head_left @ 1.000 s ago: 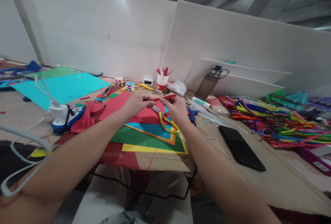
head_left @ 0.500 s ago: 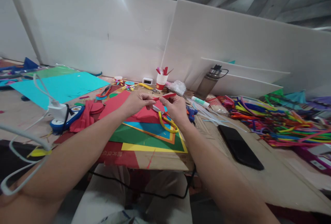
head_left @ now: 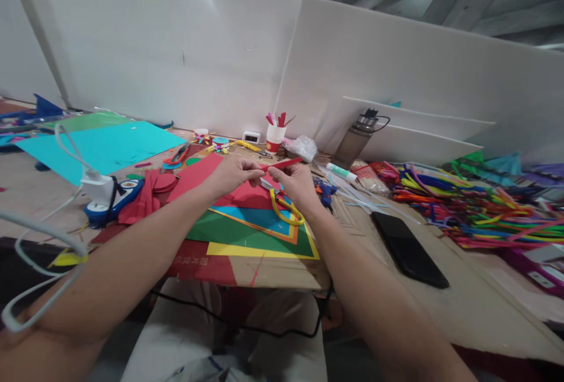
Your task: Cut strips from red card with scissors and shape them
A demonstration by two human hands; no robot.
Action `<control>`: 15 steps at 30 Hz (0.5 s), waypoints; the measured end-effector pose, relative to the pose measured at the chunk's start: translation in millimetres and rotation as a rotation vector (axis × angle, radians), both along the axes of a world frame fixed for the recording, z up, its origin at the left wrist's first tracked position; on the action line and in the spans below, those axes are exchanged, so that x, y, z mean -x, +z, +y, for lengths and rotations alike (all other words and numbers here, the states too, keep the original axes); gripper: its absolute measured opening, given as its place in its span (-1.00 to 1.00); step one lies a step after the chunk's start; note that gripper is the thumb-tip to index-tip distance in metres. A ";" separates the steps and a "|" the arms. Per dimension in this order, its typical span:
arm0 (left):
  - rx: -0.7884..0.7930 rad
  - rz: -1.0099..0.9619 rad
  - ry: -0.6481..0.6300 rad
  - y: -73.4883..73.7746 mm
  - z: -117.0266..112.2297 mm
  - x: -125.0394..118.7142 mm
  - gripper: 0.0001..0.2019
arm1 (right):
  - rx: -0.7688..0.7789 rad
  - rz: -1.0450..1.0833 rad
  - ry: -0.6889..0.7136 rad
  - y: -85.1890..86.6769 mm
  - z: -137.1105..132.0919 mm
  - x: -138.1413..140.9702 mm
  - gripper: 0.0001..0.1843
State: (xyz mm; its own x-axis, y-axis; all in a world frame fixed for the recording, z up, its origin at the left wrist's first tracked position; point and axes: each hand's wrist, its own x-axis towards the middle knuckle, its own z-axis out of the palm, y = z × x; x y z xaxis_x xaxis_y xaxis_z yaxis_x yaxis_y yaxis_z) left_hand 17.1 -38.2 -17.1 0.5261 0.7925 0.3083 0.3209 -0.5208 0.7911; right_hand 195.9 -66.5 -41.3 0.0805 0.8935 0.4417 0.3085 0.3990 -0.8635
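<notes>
Both my hands pinch one narrow red paper strip (head_left: pixel 286 164) above the paper pile. My left hand (head_left: pixel 238 173) grips its left end, fingers closed. My right hand (head_left: pixel 296 181) closes on it further right, and the strip's far end sticks out past the fingers. Below lies a sheet of red paper (head_left: pixel 198 173) on top of blue, orange, green (head_left: pixel 247 238) and yellow sheets (head_left: pixel 264 251). Yellow-handled scissors (head_left: pixel 282 214) rest on the pile just under my right hand, their blades partly hidden.
A paper cup (head_left: pixel 274 139) of pens and a tilted bottle (head_left: pixel 356 138) stand at the back. Rightward lie a glue stick (head_left: pixel 342 171), a blue glue gun (head_left: pixel 326 193), a black phone (head_left: pixel 409 250) and many pipe cleaners (head_left: pixel 480 205). A power strip (head_left: pixel 114 203) with white cables is at left.
My right hand's fingers have shifted slightly left along the red strip, and more of its end shows past them. My left hand stays nearly in place.
</notes>
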 end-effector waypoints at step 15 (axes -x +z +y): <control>-0.232 0.088 0.140 -5.1 7.6 0.8 -0.78 | -0.043 0.034 -0.055 2.6 3.1 -9.5 -0.71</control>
State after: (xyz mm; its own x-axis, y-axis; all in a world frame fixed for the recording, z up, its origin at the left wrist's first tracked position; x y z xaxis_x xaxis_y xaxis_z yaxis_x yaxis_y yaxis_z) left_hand 16.3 -30.6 -22.1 0.4490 0.7731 0.4479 0.4651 -0.6303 0.6216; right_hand 205.4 -63.4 -38.7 0.1448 0.8674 0.4761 0.3021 0.4194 -0.8560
